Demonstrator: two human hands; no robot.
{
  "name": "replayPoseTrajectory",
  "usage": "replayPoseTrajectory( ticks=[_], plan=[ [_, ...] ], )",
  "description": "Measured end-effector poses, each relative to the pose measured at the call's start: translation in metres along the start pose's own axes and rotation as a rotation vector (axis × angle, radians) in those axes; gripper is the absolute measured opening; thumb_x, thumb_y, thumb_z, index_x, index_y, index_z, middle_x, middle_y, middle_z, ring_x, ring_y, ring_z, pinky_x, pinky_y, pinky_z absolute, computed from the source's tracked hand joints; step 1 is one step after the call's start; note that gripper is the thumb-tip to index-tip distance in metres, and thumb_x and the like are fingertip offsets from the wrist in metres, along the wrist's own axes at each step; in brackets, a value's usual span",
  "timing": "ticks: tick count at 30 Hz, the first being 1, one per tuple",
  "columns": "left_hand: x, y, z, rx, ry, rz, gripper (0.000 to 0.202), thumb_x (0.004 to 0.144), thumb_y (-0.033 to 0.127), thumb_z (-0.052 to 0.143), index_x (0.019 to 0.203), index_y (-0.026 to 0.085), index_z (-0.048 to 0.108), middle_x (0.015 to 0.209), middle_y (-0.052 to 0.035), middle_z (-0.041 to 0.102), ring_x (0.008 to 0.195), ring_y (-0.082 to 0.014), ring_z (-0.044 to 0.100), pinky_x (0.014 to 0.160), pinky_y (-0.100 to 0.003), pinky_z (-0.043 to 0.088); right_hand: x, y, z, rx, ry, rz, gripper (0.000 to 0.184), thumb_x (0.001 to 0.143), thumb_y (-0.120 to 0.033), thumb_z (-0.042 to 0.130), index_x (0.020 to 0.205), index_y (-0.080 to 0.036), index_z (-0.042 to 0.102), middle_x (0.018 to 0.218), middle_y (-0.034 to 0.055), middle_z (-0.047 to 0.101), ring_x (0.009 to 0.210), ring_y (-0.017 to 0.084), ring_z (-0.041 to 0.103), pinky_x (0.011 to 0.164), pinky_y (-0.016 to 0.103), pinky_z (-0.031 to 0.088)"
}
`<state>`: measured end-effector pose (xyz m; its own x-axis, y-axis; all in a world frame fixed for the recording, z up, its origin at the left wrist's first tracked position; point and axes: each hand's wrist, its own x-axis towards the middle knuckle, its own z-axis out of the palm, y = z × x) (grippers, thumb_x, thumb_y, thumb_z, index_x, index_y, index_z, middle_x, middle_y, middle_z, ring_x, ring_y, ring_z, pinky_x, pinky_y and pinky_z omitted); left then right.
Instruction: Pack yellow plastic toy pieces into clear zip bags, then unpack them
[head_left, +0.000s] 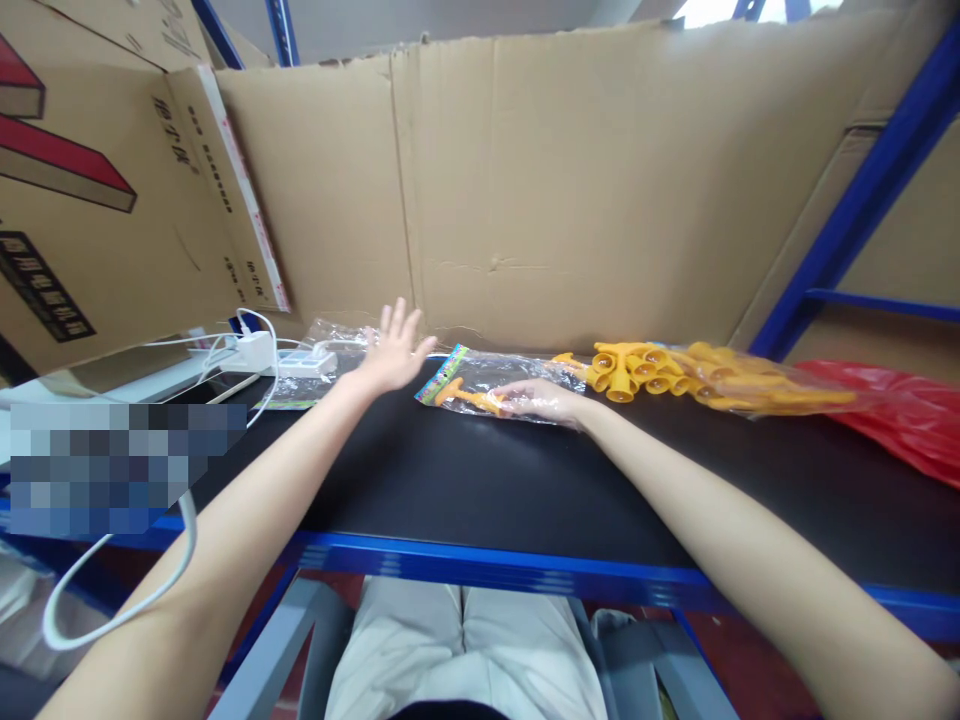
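Note:
My left hand (pixel 395 350) is raised above the black tabletop with its fingers spread and nothing in it. Beside it lies a see-through plastic bag (pixel 510 368) with a colourful printed header strip at its left end. An orange plastic piece (pixel 459 393) shows at that bag. My right hand (pixel 536 398) has its fingers closed around this piece's right end; whether the hand is inside the bag or on top of it I cannot tell. Right of the hand is a pile of orange plastic pieces with flared, cup-like ends (pixel 622 372), partly inside a see-through sack.
A red plastic bag (pixel 892 410) lies at the table's right end. On the left are a white power strip (pixel 300 362) with cables and more see-through bags (pixel 285 396). Cardboard (pixel 562 190) walls the back. A blue rail (pixel 480 565) edges the black tabletop (pixel 480 490).

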<state>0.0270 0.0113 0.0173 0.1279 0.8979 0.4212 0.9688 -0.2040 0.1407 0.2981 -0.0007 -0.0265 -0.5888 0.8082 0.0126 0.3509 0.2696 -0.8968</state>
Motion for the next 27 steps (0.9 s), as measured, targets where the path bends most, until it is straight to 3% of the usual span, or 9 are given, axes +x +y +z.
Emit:
replayPoseTrajectory(
  ticks=[4, 8, 12, 15, 18, 22, 25, 27],
  plan=[
    [0.008, 0.030, 0.034, -0.073, -0.209, 0.230, 0.069, 0.088, 0.058, 0.016, 0.145, 0.018, 0.015, 0.153, -0.0057, -0.005, 0.139, -0.0266, -0.008, 0.109, -0.053, 0.000, 0.001, 0.000, 0.001, -0.009, -0.014, -0.007, 0.046, 0.073, -0.039, 0.067, 0.115, -0.022, 0.062, 0.116, 0.0047, 0.063, 0.106, 0.018, 0.058, 0.101, 0.037, 0.038],
    [0.004, 0.040, 0.052, -0.170, -0.272, 0.330, 0.068, 0.089, 0.057, 0.009, 0.145, 0.019, 0.017, 0.153, -0.0027, -0.004, 0.139, -0.0218, -0.008, 0.111, -0.047, -0.003, 0.000, -0.006, 0.004, -0.038, -0.020, -0.002, 0.046, 0.073, -0.039, 0.066, 0.116, -0.021, 0.061, 0.104, 0.0045, 0.067, 0.099, 0.017, 0.060, 0.100, 0.038, 0.038],
    [-0.004, 0.043, 0.059, -0.203, -0.344, 0.335, 0.067, 0.090, 0.055, 0.005, 0.145, 0.020, 0.018, 0.153, -0.0007, -0.002, 0.139, -0.0190, -0.008, 0.111, -0.043, -0.005, 0.002, -0.009, 0.012, -0.009, -0.056, -0.031, 0.048, 0.073, -0.040, 0.066, 0.115, -0.019, 0.061, 0.098, 0.0043, 0.068, 0.096, 0.016, 0.060, 0.099, 0.037, 0.038],
    [-0.007, 0.045, 0.062, -0.188, -0.410, 0.304, 0.068, 0.089, 0.055, 0.004, 0.145, 0.018, 0.017, 0.153, -0.0024, 0.001, 0.140, -0.0185, -0.006, 0.112, -0.042, -0.005, 0.006, -0.009, 0.014, 0.038, -0.006, -0.048, 0.046, 0.071, -0.038, 0.067, 0.112, -0.017, 0.063, 0.098, 0.0057, 0.068, 0.090, 0.016, 0.062, 0.093, 0.035, 0.042],
    [-0.004, 0.040, 0.064, -0.172, -0.424, 0.272, 0.068, 0.089, 0.056, 0.004, 0.145, 0.019, 0.016, 0.152, -0.0021, 0.003, 0.140, -0.0182, -0.005, 0.112, -0.042, -0.004, 0.006, -0.008, 0.004, -0.112, 0.168, -0.003, 0.034, 0.072, -0.035, 0.064, 0.101, -0.016, 0.068, 0.095, 0.0072, 0.069, 0.081, 0.017, 0.064, 0.083, 0.034, 0.048],
    [0.003, 0.019, 0.066, -0.150, -0.427, 0.197, 0.070, 0.087, 0.059, 0.005, 0.145, 0.022, 0.015, 0.152, -0.0017, 0.003, 0.140, -0.0199, -0.003, 0.111, -0.044, 0.000, -0.005, -0.011, -0.031, -0.704, 0.574, 0.140, 0.024, 0.081, -0.030, 0.052, 0.088, -0.016, 0.070, 0.093, 0.0116, 0.068, 0.088, 0.024, 0.064, 0.081, 0.036, 0.047],
    [0.007, 0.003, 0.067, -0.134, -0.441, 0.133, 0.072, 0.086, 0.061, 0.007, 0.146, 0.021, 0.014, 0.152, -0.0030, 0.002, 0.140, -0.0207, -0.002, 0.111, -0.044, 0.003, -0.019, -0.014, -0.058, -1.032, 0.859, 0.409, 0.030, 0.083, -0.028, 0.044, 0.094, -0.013, 0.068, 0.098, 0.0187, 0.066, 0.097, 0.030, 0.061, 0.080, 0.040, 0.046],
    [0.007, -0.003, 0.067, -0.130, -0.446, 0.117, 0.072, 0.086, 0.060, 0.008, 0.146, 0.020, 0.013, 0.152, -0.0036, 0.002, 0.140, -0.0204, -0.002, 0.111, -0.044, 0.003, -0.026, -0.012, -0.073, -1.073, 0.878, 0.596, 0.030, 0.080, -0.027, 0.048, 0.096, -0.011, 0.067, 0.100, 0.0216, 0.064, 0.097, 0.032, 0.061, 0.076, 0.041, 0.047]
  ],
)
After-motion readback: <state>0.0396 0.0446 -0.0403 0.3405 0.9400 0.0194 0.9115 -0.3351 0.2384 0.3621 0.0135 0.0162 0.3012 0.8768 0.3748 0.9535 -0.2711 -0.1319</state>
